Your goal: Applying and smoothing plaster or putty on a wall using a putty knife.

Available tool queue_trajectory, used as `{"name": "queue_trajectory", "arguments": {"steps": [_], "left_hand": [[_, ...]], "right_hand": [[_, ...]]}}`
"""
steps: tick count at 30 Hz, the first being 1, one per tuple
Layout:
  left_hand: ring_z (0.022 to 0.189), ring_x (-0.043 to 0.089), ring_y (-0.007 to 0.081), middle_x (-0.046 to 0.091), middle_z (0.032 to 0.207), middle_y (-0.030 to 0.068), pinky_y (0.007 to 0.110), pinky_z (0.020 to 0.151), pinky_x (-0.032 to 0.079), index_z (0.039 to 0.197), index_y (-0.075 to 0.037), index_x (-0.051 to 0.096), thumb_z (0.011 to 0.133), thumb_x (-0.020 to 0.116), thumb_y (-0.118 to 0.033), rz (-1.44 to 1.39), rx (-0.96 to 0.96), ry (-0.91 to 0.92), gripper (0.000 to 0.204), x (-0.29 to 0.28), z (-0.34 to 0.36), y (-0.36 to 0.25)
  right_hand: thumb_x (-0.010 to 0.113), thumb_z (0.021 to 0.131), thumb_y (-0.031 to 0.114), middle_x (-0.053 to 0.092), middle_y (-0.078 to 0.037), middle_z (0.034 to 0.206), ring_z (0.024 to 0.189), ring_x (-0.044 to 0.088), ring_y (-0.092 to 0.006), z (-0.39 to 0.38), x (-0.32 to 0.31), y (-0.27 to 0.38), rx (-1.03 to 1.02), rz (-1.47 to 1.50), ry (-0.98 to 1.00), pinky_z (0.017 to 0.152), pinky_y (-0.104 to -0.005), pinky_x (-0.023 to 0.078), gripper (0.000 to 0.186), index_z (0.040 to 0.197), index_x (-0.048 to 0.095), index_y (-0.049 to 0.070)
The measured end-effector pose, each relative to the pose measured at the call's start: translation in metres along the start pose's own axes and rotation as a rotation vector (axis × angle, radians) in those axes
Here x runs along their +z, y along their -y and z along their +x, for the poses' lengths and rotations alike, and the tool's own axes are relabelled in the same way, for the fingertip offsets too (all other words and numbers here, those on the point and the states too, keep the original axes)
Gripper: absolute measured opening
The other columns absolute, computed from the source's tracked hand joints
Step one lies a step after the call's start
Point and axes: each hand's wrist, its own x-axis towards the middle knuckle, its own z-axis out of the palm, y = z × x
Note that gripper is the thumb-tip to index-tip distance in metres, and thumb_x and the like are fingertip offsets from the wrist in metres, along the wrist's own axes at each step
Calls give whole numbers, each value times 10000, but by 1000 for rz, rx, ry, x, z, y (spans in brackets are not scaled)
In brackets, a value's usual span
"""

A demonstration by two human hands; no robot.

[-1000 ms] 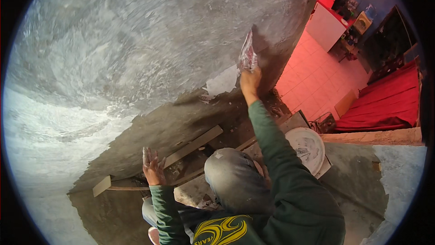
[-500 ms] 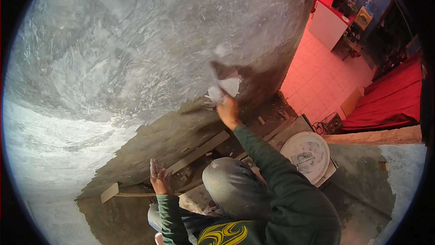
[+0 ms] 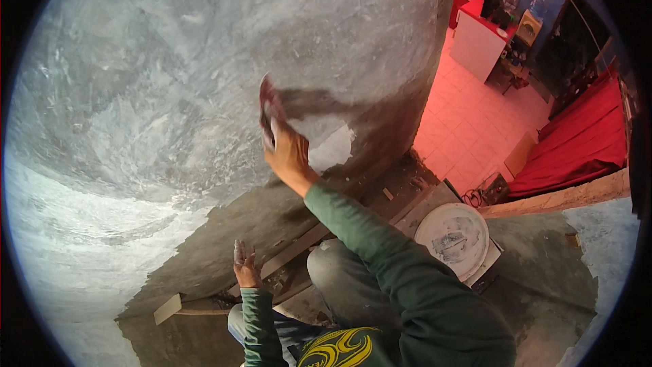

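Note:
My right hand (image 3: 290, 158) is closed round the handle of a plastering trowel (image 3: 267, 105). Its reddish-brown blade is seen nearly edge-on against the grey wall (image 3: 170, 75), which carries uneven, streaky pale plaster. Just right of that hand, a smooth light patch of plaster (image 3: 333, 144) lies on the wall, beside the arm's shadow. Below and to the left, my left hand (image 3: 246, 268) is raised with its fingers apart, smeared white and holding nothing. It stays off the wall, above my knee.
A round white plaster-smeared tub (image 3: 454, 239) stands right of my arm. Wooden boards (image 3: 292, 250) and debris lie along the wall's foot. A flat piece (image 3: 167, 308) leans at lower left. Beyond the wall's edge are a pink-lit tiled floor (image 3: 468, 112), a counter (image 3: 477, 41) and a red cloth (image 3: 577, 146).
My right hand and the trowel have swept left and up across the wall, leaving a smoother pale patch behind. The left hand stays open, nearly in place. The view has shifted slightly.

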Motion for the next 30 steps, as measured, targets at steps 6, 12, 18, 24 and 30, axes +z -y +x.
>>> {"name": "queue_trajectory", "arguments": {"steps": [6,12,18,24,30], "left_hand": [[1161,525,207,532,1301,180,308,922,441,1344,32,414,801,639,-16,292,250,-53,589,-20,42,36],[1167,526,296,325,1464,175,327,895,487,1434,-26,275,846,516,40,-88,18,34,638,27,30,24],[1232,445,359,213,1526,98,486,869,498,1469,-112,218,921,407,-52,31,182,71,583,9,47,24],[1186,470,360,224,1521,95,497,847,506,1473,-135,206,916,405,-48,-167,64,-7,598,-8,35,23],[983,575,294,303,1466,146,446,731,565,1457,-117,256,823,389,122,-259,101,-96,691,-34,32,36]], "right_hand": [[579,756,25,649,-202,996,932,628,-364,-2,-35,1,-126,153,-120,793,-395,510,412,1168,588,32],[589,767,78,563,-173,1189,1066,553,-342,44,-48,13,-321,-545,-324,863,-420,467,463,1219,519,7],[593,752,95,613,-181,1038,957,592,-350,-33,-8,74,-490,-206,362,777,-433,488,322,1066,585,24],[632,725,57,635,-197,914,821,614,-393,48,-79,158,-595,-100,8,712,-438,492,330,1054,615,31],[558,721,-93,648,-133,1070,904,616,-308,121,-129,309,-1005,-222,-164,833,-424,453,574,1247,583,137]]}}
